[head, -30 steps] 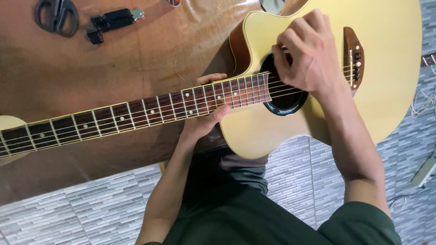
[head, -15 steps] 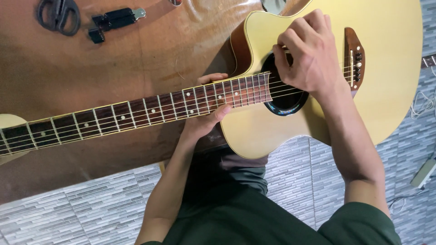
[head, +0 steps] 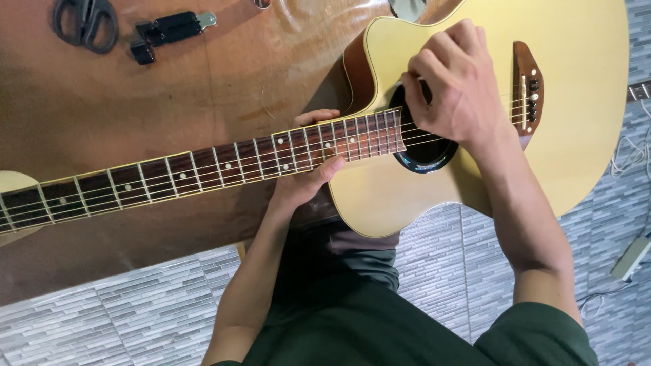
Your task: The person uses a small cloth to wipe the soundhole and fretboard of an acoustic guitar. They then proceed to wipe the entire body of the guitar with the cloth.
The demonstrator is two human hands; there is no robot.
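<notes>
1. Pale yellow and glossy, the guitar lies flat, face up, its body partly on a brown wooden table and partly out over the grey tiled floor.
2. The neck runs leftward from the body across the table.
3. The left hand cups the neck from beneath near the body, thumb and fingertips curled around its edges.
4. The right hand sits over the soundhole, fingers bunched together and curled down at the strings; whether they pinch a string, I cannot tell.
5. Beyond the neck, on the table, lie black scissors and a black tool with a metal tip.
</notes>
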